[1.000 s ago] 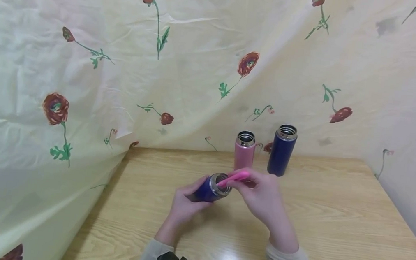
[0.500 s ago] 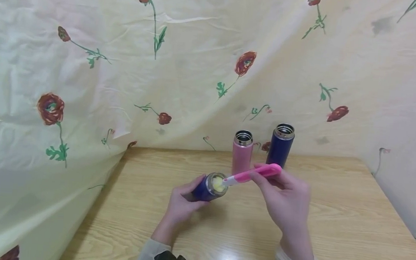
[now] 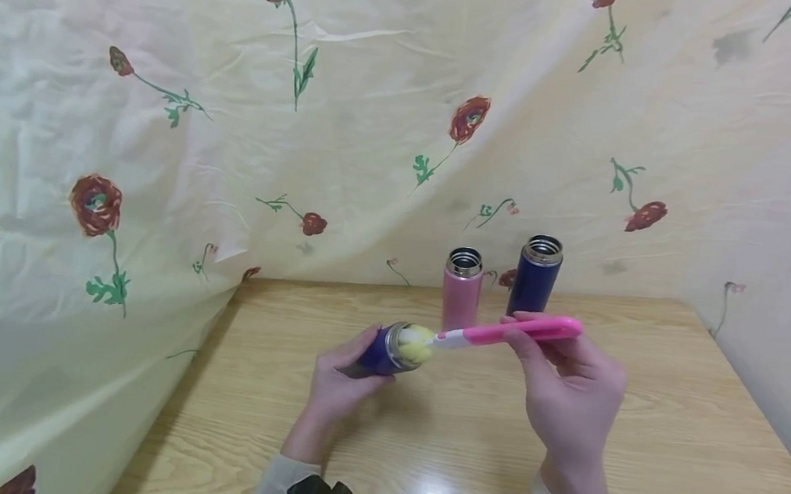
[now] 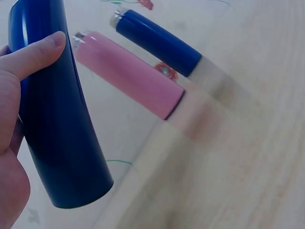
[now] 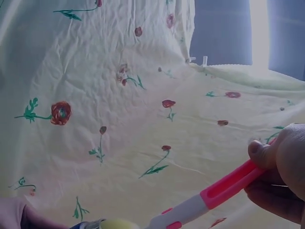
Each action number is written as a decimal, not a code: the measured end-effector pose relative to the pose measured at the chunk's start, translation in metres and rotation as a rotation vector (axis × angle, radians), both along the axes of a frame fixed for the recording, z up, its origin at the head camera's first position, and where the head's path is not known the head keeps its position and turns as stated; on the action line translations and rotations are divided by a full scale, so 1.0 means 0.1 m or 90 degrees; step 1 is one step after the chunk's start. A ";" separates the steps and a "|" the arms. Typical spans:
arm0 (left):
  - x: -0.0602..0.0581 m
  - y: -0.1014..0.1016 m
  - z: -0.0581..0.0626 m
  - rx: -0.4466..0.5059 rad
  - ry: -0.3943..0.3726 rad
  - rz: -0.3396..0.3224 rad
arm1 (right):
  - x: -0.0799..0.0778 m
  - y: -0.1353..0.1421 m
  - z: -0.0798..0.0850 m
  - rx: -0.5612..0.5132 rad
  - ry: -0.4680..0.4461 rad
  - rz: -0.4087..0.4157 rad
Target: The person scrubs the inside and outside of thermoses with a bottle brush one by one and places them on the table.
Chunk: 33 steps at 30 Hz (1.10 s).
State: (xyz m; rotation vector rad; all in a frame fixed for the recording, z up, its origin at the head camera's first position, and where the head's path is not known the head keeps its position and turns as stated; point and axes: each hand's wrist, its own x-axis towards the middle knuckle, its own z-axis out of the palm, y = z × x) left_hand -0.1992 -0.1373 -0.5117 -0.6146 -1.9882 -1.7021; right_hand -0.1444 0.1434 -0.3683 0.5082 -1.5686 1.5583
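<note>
My left hand (image 3: pixel 341 390) grips a dark blue insulated bottle (image 3: pixel 377 354) around its body, tilted with its open steel mouth toward the right. In the left wrist view the thumb lies across this blue bottle (image 4: pixel 66 129). A bottle brush (image 3: pixel 501 333) with a pink and white handle is held in my right hand (image 3: pixel 575 408), pinched between thumb and fingers. Its pale yellow sponge head (image 3: pixel 417 345) sits at the bottle's mouth, partly out of it. The right wrist view shows the pink handle (image 5: pixel 231 185) running down to the left toward the sponge.
A pink bottle (image 3: pixel 461 300) and a second dark blue bottle (image 3: pixel 533 283), both lidless, stand upright at the back of the wooden table (image 3: pixel 672 397). Behind and left hangs a flowered cloth (image 3: pixel 375 159).
My right hand has moved right, drawing the brush back so its sponge head shows at the mouth. The left hand has tipped the bottle further to the right.
</note>
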 end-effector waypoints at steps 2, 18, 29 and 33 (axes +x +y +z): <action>0.00 -0.01 0.03 0.012 0.015 0.004 | -0.02 -0.02 0.00 -0.007 0.006 0.037; 0.02 -0.05 -0.03 0.023 0.046 -0.066 | 0.02 -0.03 -0.04 0.160 -0.072 0.162; 0.02 0.01 -0.01 -0.013 0.031 -0.056 | -0.06 -0.13 -0.11 0.175 -0.086 0.156; 0.01 0.01 -0.01 -0.011 0.002 -0.047 | -0.03 -0.08 -0.09 0.131 -0.096 0.146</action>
